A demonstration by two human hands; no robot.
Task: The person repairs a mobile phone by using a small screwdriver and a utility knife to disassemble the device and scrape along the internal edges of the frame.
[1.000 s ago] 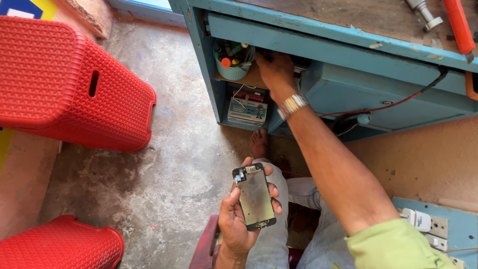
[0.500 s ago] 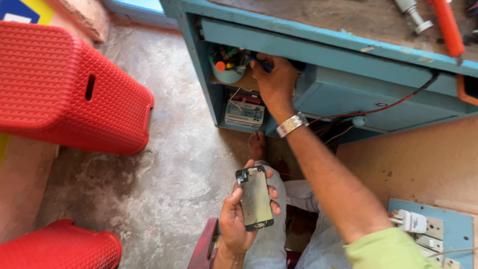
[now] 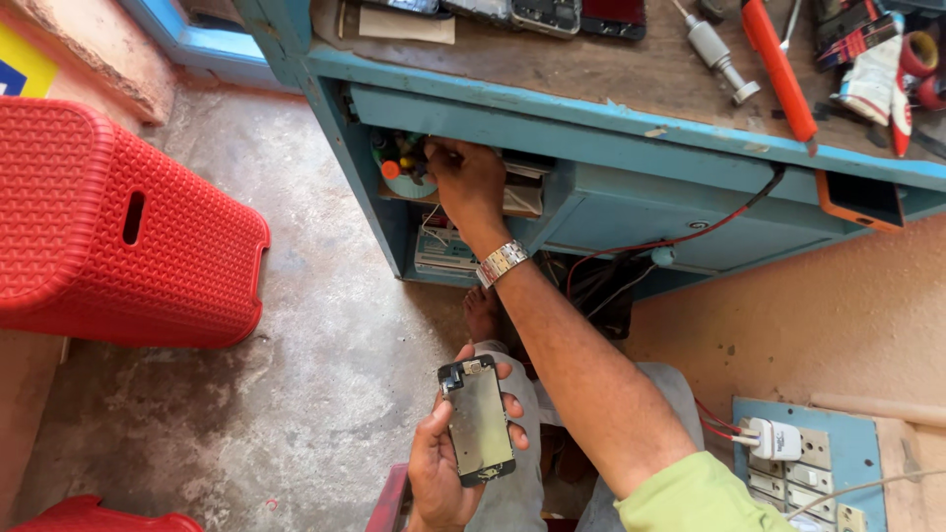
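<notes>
My left hand [image 3: 440,475] holds a phone screen assembly [image 3: 478,421] upright over my lap, its metal back plate facing me. My right hand [image 3: 465,181], with a metal watch [image 3: 501,262] on the wrist, reaches into the open shelf under the blue workbench [image 3: 631,133]. Its fingers are at a small cup of tools with coloured handles [image 3: 398,165]. The fingertips are hidden inside the shelf, so I cannot tell whether they grip anything.
A red plastic stool [image 3: 118,227] stands left on the concrete floor, another red stool [image 3: 89,514] at bottom left. The bench top carries phones, an orange-handled screwdriver [image 3: 778,69] and small tools. A socket board with a white charger [image 3: 776,439] sits lower right. Wires hang under the bench.
My right hand has shifted left along the shelf to the cup of tools. The view has tilted up, showing more of the bench top. The left hand still holds the screen assembly.
</notes>
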